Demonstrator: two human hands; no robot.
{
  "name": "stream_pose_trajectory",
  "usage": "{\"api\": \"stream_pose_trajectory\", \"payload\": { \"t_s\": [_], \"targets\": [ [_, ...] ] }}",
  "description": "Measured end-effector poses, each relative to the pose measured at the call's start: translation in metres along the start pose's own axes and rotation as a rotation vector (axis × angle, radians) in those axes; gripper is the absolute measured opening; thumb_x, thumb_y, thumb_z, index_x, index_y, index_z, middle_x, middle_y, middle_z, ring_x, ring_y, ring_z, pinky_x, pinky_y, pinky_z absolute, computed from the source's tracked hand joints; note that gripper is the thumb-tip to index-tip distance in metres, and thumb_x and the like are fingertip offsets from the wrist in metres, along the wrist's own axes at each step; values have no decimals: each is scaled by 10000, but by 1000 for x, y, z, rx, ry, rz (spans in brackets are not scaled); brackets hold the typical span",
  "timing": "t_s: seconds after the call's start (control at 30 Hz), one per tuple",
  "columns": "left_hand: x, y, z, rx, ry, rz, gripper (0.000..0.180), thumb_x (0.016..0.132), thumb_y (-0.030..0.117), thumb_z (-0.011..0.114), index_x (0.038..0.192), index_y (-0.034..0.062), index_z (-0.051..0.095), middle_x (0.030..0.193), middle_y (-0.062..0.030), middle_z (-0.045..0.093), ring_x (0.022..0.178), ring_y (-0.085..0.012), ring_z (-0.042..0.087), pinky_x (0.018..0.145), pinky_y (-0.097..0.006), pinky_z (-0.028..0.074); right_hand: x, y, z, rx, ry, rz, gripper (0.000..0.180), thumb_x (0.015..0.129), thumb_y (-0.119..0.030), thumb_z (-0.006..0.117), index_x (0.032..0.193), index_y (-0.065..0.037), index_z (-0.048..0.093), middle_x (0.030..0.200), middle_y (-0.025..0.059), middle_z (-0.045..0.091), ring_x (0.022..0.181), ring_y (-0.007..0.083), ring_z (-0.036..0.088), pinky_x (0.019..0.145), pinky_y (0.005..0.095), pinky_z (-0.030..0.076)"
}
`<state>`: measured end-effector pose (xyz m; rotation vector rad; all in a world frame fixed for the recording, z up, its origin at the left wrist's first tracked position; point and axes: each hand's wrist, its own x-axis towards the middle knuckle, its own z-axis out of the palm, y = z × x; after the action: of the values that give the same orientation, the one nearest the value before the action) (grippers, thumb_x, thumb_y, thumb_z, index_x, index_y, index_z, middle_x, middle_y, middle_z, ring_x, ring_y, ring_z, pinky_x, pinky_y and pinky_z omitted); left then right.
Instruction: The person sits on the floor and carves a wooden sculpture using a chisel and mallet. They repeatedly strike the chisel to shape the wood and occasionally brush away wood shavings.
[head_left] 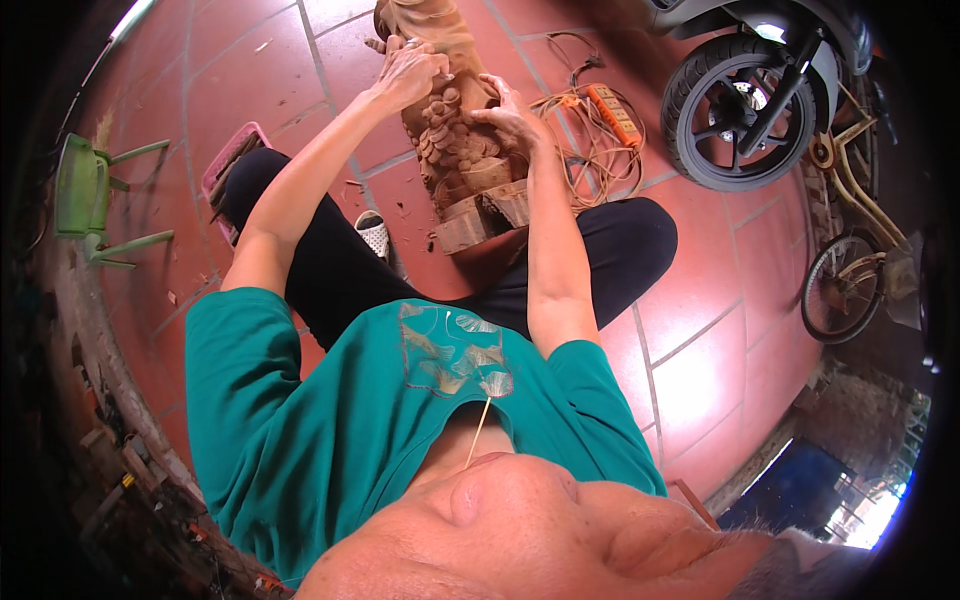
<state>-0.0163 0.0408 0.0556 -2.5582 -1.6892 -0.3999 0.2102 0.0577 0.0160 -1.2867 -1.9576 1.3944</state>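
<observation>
A reddish-brown carved wood sculpture (455, 140) lies on the tiles between my knees, its lower part covered with rounded, clustered shapes and its blocky base (470, 226) toward me. On its upper left part is my left hand (410, 76), fingers curled in and pressed together against the wood. Whatever that hand pinches is too small to make out. My right hand (516, 118) grips the sculpture's right side, thumb and fingers around the edge. Small wood chips (403, 210) are scattered beside the base.
An orange power strip (613, 115) with a tangled cord (590, 170) lies right of the sculpture. Beyond it stand a motorbike wheel (740, 112) and a bicycle wheel (843, 285). At left are a pink basket (215, 180) and a green chair (85, 187). A white slipper (373, 235) shows near my leg.
</observation>
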Motion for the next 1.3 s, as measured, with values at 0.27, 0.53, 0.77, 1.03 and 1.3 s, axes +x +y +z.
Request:
{"api": "stream_pose_trajectory", "payload": {
  "t_s": [0.27,0.53,0.77,1.03,1.3],
  "targets": [
    [1,21,35,284,176,234,159,819,126,575,877,92,719,920,-98,646,1007,-255,592,926,-430,350,8,19,1,-17,70,-79,843,696,-204,830,1428,-52,441,1422,198,518,1309,324,505,1080,391,420],
    [1,14,23,174,-91,107,165,811,114,582,726,96,723,814,-99,665,898,-239,622,873,-417,350,4,10,2,-39,69,-71,836,688,-201,841,1415,-44,461,1425,187,519,1314,305,504,1089,381,414],
    [16,7,0,-7,-58,41,198,792,-6,574,923,93,686,894,-109,622,966,-252,611,890,-416,348,-3,1,-2,-6,13,-22,784,761,-130,776,1455,-97,413,1498,177,439,1370,289,427,1115,388,376],
    [6,22,34,323,127,250,105,829,81,587,883,91,677,972,-81,601,983,-215,600,879,-409,378,6,15,-2,53,-4,-16,763,773,-100,758,1455,-89,415,1505,177,430,1339,279,453,1095,375,394],
    [20,18,7,167,-226,106,91,754,16,606,768,36,693,852,-118,647,868,-277,645,804,-408,420,-1,3,-2,-17,12,-18,750,780,-121,763,1448,-88,424,1501,156,444,1371,296,422,1115,374,366]
  ]
}}
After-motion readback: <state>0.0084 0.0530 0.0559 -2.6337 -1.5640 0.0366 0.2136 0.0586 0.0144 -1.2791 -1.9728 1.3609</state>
